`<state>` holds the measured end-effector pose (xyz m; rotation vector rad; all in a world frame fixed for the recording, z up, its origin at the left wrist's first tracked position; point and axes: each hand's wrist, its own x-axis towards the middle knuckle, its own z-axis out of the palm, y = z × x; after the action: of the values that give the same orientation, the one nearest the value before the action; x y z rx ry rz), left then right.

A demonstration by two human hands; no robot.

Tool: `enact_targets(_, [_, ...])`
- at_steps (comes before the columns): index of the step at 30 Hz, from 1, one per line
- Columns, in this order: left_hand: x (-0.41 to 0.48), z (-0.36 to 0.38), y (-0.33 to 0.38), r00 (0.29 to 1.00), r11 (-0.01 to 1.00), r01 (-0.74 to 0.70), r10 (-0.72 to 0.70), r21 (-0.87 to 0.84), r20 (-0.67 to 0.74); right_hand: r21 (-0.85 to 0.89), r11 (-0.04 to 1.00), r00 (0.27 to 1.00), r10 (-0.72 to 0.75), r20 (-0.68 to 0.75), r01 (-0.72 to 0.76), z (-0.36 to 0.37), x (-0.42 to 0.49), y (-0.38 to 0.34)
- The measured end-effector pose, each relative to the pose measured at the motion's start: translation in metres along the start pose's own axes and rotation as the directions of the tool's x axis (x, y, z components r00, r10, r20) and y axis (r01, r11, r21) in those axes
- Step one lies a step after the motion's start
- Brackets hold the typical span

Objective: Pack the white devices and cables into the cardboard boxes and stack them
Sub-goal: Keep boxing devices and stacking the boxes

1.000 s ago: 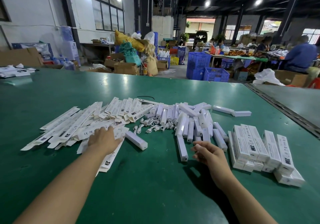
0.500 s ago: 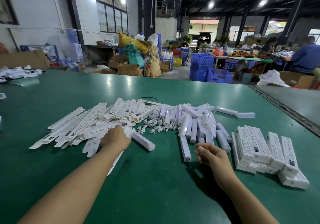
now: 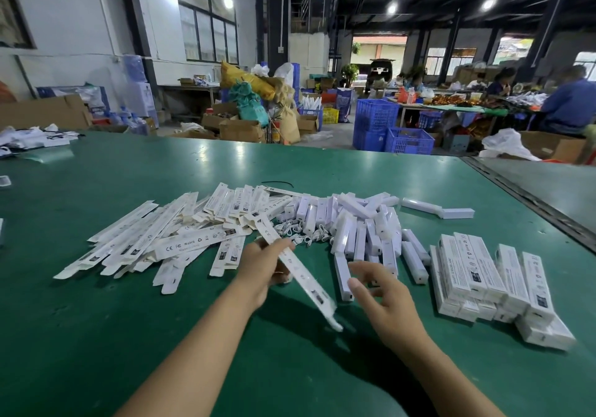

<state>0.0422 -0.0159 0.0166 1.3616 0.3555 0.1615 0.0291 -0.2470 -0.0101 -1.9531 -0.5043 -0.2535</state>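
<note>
Left hand (image 3: 263, 270) clamped on one flat box (image 3: 301, 279), fingers curled round its upper half, thumb across the top face. Box held off the table (image 3: 96, 336), tilted: far end up toward the piles, near end down and to the right, tip close to the green top; touching or not, cannot tell. Right hand (image 3: 385, 299) holding nothing, fingers spread and loosely bent, palm down, just right of the held box and apart from it. Fingertips just beside the nearest device (image 3: 342, 274); contact unclear. Hands apart but close, mid-table.

Flat boxes (image 3: 154, 242) heaped left of centre, overlapping, printed faces up, fanned toward the left edge. Devices (image 3: 364, 223) in a loose heap at centre: long white bars, crisscrossed. Cables (image 3: 303, 236) white, coiled, a small cluster between flat boxes and devices, just beyond the left hand. Packed boxes (image 3: 483, 274) stacked at right, side by side, near the right hand. Stray pair (image 3: 437, 209) of white bars end to end behind the heap, apart from it. Thin black band (image 3: 277, 183) on the table behind the flat boxes.

White bags (image 3: 32, 137) at the far left corner. Blue crates (image 3: 375, 123) and cartons on the floor beyond. Seated person (image 3: 571, 103) in blue at a far-right table.
</note>
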Motion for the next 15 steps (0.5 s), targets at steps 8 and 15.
enact_targets(8, [-0.025,0.022,-0.031,0.999,0.938,-0.04,0.048,-0.344,0.016,-0.171,0.975,0.972,-0.107,0.207,0.144,0.0,-0.003,-0.009])
enact_targets(15, [-0.031,0.014,-0.033,0.98,0.868,-0.011,0.107,-0.497,0.165,-0.079,0.997,0.975,0.043,0.218,-0.026,0.003,-0.006,-0.011])
